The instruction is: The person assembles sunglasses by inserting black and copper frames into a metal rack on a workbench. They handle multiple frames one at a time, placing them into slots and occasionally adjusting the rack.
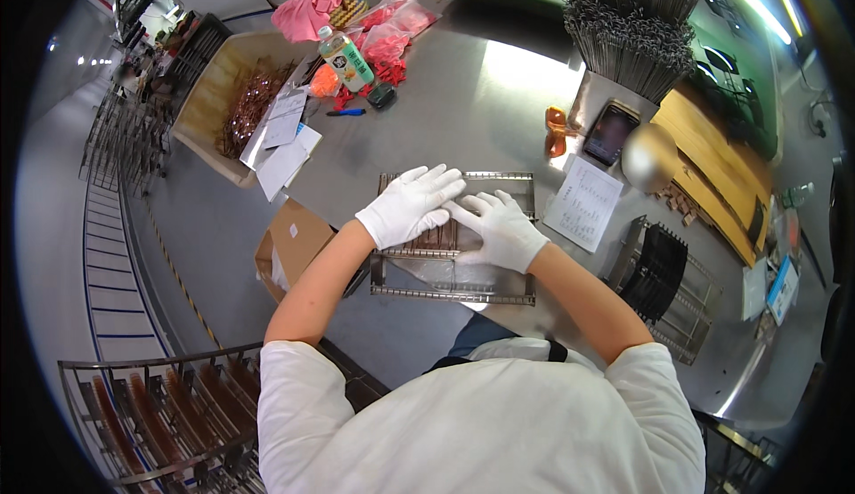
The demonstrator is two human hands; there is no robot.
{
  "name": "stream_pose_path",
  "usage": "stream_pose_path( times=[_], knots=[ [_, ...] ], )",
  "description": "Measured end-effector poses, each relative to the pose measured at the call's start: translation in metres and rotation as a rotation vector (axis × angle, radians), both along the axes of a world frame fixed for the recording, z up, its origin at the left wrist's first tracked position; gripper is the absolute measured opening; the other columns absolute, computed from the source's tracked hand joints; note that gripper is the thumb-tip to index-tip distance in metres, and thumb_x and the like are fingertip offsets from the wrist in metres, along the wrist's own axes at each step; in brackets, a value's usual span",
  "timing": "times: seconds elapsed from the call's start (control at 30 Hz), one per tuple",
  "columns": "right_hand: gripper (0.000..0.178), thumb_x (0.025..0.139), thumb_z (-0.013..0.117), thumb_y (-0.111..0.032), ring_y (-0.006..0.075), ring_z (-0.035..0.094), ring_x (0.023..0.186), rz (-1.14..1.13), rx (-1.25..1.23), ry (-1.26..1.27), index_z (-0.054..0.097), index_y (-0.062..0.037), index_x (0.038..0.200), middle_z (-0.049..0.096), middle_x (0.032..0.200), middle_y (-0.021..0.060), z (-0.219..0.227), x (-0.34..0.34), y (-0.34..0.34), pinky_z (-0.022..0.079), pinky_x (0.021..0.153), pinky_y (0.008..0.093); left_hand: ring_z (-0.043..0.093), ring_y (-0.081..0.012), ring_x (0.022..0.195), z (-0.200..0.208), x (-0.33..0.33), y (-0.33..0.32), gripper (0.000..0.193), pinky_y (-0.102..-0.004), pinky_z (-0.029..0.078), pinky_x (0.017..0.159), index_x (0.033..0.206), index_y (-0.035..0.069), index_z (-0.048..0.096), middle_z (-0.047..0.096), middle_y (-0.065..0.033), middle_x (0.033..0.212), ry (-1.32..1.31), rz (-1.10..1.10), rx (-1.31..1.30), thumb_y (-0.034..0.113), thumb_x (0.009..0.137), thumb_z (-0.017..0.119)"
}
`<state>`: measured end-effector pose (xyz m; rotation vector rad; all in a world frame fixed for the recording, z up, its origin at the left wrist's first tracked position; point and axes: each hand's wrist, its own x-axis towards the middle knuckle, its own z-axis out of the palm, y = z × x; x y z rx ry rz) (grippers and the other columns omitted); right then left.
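Observation:
A metal wire rack [454, 294] with notched rails lies on the steel table in front of me. Thin brown translucent pieces [435, 238] stand side by side in its left part, partly covered by my hands. My left hand [411, 206], in a white glove, lies over these pieces with its fingers stretched out to the right. White-gloved too, my right hand [500, 231] rests over the middle of the rack with thumb and fingers spread, its fingertips close to the left ones. Whether the fingertips touch a piece is hidden.
To the right are a written sheet [584, 202], a phone [611, 132], an orange object [557, 132] and a rack of black pieces [655, 271]. Wire hooks [628, 35] pile up behind. A bottle [346, 59], a pen [346, 112] and a beige bin [200, 120] sit far left; a cardboard box [298, 243] stands nearer.

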<state>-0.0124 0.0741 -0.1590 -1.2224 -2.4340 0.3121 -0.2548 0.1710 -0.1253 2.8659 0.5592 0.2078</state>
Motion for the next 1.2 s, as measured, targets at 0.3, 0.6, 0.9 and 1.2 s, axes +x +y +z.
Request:
stream_pose_path(
  times=[0.3, 0.6, 0.9, 1.2],
  knots=[
    [0.063, 0.084, 0.078, -0.032, 0.0367, 0.047, 0.138, -0.242, 0.035, 0.053, 0.057, -0.0097, 0.139, 0.053, 0.144, 0.0162, -0.028, 0.004, -0.05, 0.037, 0.116, 0.0508, 0.037, -0.0384, 0.149, -0.018, 0.004, 0.028, 0.072, -0.0508, 0.028, 0.123, 0.159, 0.008, 0.038, 0.039, -0.0211, 0.162, 0.159, 0.002, 0.018, 0.056, 0.105, 0.041],
    [0.059, 0.086, 0.076, -0.039, 0.0347, 0.046, 0.141, -0.28, 0.064, 0.021, 0.061, -0.0102, 0.135, 0.054, 0.146, 0.0148, -0.036, 0.0, -0.051, 0.033, 0.12, 0.049, 0.034, -0.0388, 0.152, -0.029, -0.036, 0.059, 0.068, -0.0477, 0.028, 0.124, 0.16, 0.007, 0.034, 0.035, -0.0206, 0.164, 0.265, 0.22, -0.057, 0.05, 0.108, 0.039],
    [0.05, 0.086, 0.076, -0.04, 0.0343, 0.047, 0.139, -0.28, 0.113, 0.032, 0.068, -0.0084, 0.124, 0.054, 0.146, 0.0147, -0.039, 0.0, -0.051, 0.036, 0.118, 0.0485, 0.035, -0.0417, 0.15, -0.041, -0.04, 0.082, 0.067, -0.0452, 0.03, 0.123, 0.159, 0.01, 0.036, 0.039, -0.023, 0.161, 0.27, 0.324, -0.032, 0.053, 0.109, 0.037],
    [0.048, 0.083, 0.078, -0.039, 0.0337, 0.047, 0.138, -0.276, 0.113, 0.056, 0.069, -0.0078, 0.119, 0.054, 0.145, 0.0146, -0.038, 0.001, -0.05, 0.036, 0.118, 0.0477, 0.072, -0.0263, 0.106, -0.059, -0.108, 0.11, 0.041, -0.0356, 0.055, 0.093, 0.124, 0.005, 0.072, 0.075, -0.0157, 0.118, -0.317, 0.87, -0.227, 0.039, 0.104, 0.061]
  ],
)
